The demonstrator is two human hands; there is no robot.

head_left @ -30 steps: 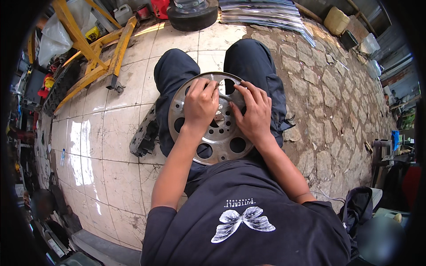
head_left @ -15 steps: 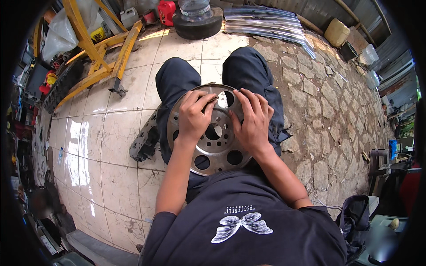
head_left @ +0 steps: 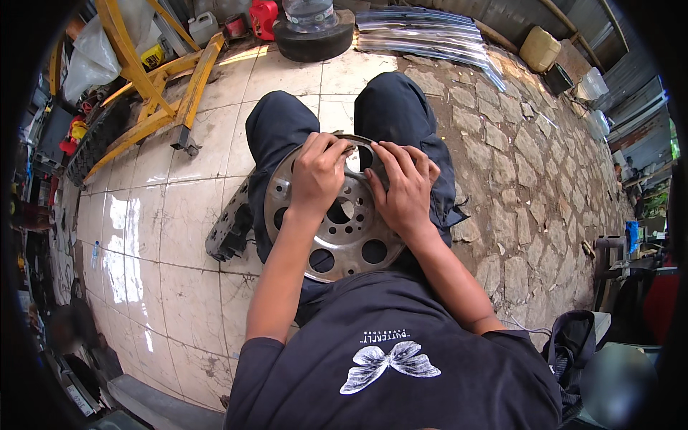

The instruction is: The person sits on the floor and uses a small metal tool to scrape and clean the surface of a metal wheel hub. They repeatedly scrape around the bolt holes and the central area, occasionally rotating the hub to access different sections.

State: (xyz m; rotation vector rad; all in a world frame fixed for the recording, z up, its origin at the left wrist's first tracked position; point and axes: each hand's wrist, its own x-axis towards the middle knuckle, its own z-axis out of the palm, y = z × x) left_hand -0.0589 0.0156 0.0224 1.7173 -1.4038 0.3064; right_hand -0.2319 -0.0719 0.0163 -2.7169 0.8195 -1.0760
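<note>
A round grey metal flywheel (head_left: 337, 249) lies across my thighs, with large round openings around a ring of small bolt holes. My left hand (head_left: 319, 172) is over its upper left part. The left thumb and fingers pinch a small dark piece near the far rim, too hidden to name. My right hand (head_left: 403, 185) holds the flywheel's upper right side, fingers bent over the far edge and thumb on the face. Both hands cover parts of the plate.
A black ribbed part (head_left: 233, 222) stands on the tiles by my left leg. Farther left is a yellow metal frame (head_left: 190, 100). A tire (head_left: 315, 41) with a clear water jug stands ahead, beside clear corrugated sheets (head_left: 423, 36). Stone paving (head_left: 516, 165) covers the right side.
The left hand has shifted slightly up along the flywheel's far rim, still pinching. The right thumb has moved slightly, and the whole view has shifted a little.
</note>
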